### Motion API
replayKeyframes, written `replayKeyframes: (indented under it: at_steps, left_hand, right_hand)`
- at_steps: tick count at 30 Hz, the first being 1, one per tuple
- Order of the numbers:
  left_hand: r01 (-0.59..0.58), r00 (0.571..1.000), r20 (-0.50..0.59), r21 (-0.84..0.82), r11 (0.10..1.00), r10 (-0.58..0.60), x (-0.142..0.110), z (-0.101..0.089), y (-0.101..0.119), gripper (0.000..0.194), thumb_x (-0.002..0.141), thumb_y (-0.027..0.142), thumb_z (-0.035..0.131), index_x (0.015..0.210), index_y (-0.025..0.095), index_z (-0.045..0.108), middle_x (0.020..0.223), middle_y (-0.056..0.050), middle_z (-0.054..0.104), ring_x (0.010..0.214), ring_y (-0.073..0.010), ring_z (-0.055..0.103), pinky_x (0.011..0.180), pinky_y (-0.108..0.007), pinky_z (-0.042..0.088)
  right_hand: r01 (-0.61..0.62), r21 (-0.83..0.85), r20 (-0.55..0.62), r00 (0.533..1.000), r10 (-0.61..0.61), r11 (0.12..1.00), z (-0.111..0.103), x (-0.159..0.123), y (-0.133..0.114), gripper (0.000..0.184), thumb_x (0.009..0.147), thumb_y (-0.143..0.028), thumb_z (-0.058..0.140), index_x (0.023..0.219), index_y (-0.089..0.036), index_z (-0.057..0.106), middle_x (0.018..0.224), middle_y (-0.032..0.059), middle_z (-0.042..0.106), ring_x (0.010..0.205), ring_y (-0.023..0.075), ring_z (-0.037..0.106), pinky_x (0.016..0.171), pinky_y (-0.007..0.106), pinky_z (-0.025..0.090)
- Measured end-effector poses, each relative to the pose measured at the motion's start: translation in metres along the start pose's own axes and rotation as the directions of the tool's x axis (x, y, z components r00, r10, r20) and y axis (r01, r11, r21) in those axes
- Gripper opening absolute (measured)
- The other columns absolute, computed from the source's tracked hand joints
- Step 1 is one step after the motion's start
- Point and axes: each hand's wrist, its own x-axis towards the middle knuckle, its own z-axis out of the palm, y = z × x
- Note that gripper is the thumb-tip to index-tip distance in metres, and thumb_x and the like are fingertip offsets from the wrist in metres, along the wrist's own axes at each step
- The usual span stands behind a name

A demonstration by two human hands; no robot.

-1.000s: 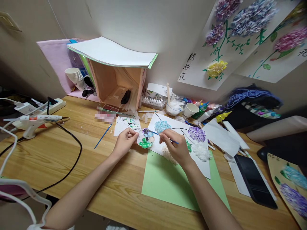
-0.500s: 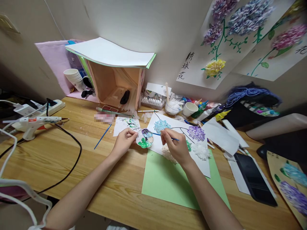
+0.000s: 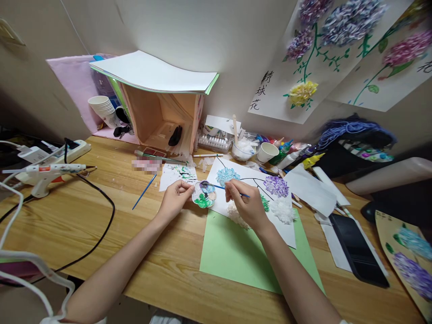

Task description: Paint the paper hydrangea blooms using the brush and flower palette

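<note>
Between thumb and fingers, my left hand [image 3: 177,198] pinches the edge of a small round paint palette [image 3: 204,202] with green, blue, purple and pale paint in its wells. My right hand [image 3: 248,202] grips a blue paintbrush [image 3: 219,187], whose tip rests in the palette's upper wells. Under my right hand lies a white sheet [image 3: 251,174] with drawn dark stems and raised flower clusters: a light blue one [image 3: 227,176], a purple one [image 3: 276,186], a white one [image 3: 283,211], a green one and a cream one partly hidden by my hand. A green sheet [image 3: 243,256] lies beneath it.
A hot glue gun [image 3: 45,175] and power strip [image 3: 76,150] with cables are on the left. A second blue brush [image 3: 144,192] lies near a paint-marked paper [image 3: 175,177]. Behind stand an open box [image 3: 162,112], a paper cup [image 3: 267,153] and paint bottles. A phone [image 3: 357,249] lies right.
Almost nothing differs. The brush has shifted very slightly at the palette, and the view has moved a little; both hands keep their holds.
</note>
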Motion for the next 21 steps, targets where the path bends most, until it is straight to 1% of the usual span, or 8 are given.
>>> replayKeyframes:
  at_steps: [3,5,7,9,11,15,18,21]
  left_hand:
    - [-0.003,1.000,0.000,0.014,1.000,0.003,-0.0002,0.0003,-0.0002,0.046,0.055,0.056,0.076,0.069,0.017,0.057,0.056,0.002,0.063,0.053,-0.0128,0.060,0.059,-0.026,0.051]
    - [-0.008,1.000,-0.002,0.013,1.000,0.008,-0.0001,0.0004,-0.0007,0.046,0.055,0.056,0.076,0.069,0.017,0.057,0.056,0.002,0.063,0.053,-0.0129,0.061,0.059,-0.026,0.051]
    - [-0.009,1.000,-0.001,0.010,1.000,0.009,-0.0001,0.0004,-0.0011,0.046,0.054,0.056,0.077,0.070,0.017,0.057,0.057,0.002,0.064,0.053,-0.0128,0.061,0.059,-0.026,0.051]
    - [-0.004,1.000,0.003,0.009,1.000,0.004,-0.0003,0.0006,-0.0010,0.046,0.055,0.055,0.077,0.070,0.017,0.057,0.059,0.001,0.066,0.054,-0.0124,0.061,0.060,-0.026,0.051]
    - [0.003,1.000,0.007,0.002,1.000,-0.003,-0.0006,0.0009,-0.0006,0.045,0.055,0.054,0.077,0.070,0.016,0.057,0.060,0.001,0.067,0.054,-0.0121,0.061,0.060,-0.025,0.051]
    - [0.006,1.000,0.006,-0.008,1.000,-0.006,-0.0013,0.0016,0.0005,0.045,0.055,0.054,0.077,0.070,0.016,0.058,0.059,0.001,0.067,0.054,-0.0122,0.061,0.060,-0.025,0.051]
    - [0.005,1.000,0.008,-0.008,1.000,-0.005,-0.0018,0.0018,0.0014,0.045,0.055,0.054,0.077,0.070,0.016,0.058,0.061,0.000,0.068,0.055,-0.0126,0.062,0.061,-0.026,0.051]
    - [0.005,1.000,-0.006,-0.002,1.000,-0.005,-0.0023,0.0017,0.0026,0.046,0.054,0.055,0.078,0.069,0.017,0.057,0.059,0.001,0.067,0.055,-0.0131,0.062,0.061,-0.026,0.052]
  right_hand:
    - [-0.036,0.052,0.038,0.999,0.034,0.998,-0.0005,0.0002,0.0000,0.044,0.096,-0.038,0.038,0.058,-0.021,0.050,0.055,-0.0011,0.055,0.055,0.0118,0.053,0.061,0.026,0.041]
    - [-0.038,0.058,0.015,0.999,0.037,0.998,-0.0010,0.0001,-0.0001,0.043,0.096,-0.039,0.038,0.059,-0.021,0.051,0.057,-0.0006,0.057,0.056,0.0119,0.053,0.061,0.026,0.041]
    - [-0.042,0.033,-0.023,0.999,0.043,0.999,-0.0016,-0.0003,0.0000,0.044,0.096,-0.039,0.038,0.057,-0.020,0.050,0.055,-0.0012,0.055,0.054,0.0111,0.052,0.060,0.026,0.040]
    - [-0.049,0.035,0.002,0.999,0.049,0.998,-0.0021,-0.0009,0.0002,0.045,0.096,-0.039,0.039,0.056,-0.020,0.048,0.052,-0.0023,0.052,0.052,0.0101,0.050,0.060,0.025,0.039]
    - [-0.047,0.059,0.032,0.998,0.045,0.997,-0.0021,-0.0011,0.0005,0.044,0.096,-0.038,0.039,0.057,-0.020,0.049,0.054,-0.0021,0.054,0.054,0.0098,0.051,0.061,0.024,0.039]
    - [-0.067,0.055,-0.024,0.997,0.069,0.996,-0.0016,-0.0005,0.0008,0.044,0.096,-0.039,0.040,0.057,-0.020,0.050,0.055,-0.0019,0.055,0.053,0.0099,0.051,0.060,0.024,0.039]
    - [-0.086,0.092,0.013,0.996,0.085,0.992,-0.0020,0.0000,0.0007,0.045,0.095,-0.041,0.040,0.057,-0.020,0.050,0.052,-0.0021,0.054,0.051,0.0104,0.051,0.059,0.025,0.040]
    - [-0.087,0.095,-0.025,0.996,0.089,0.992,-0.0027,-0.0002,0.0003,0.044,0.095,-0.041,0.040,0.058,-0.020,0.051,0.055,-0.0012,0.056,0.054,0.0109,0.052,0.059,0.025,0.040]
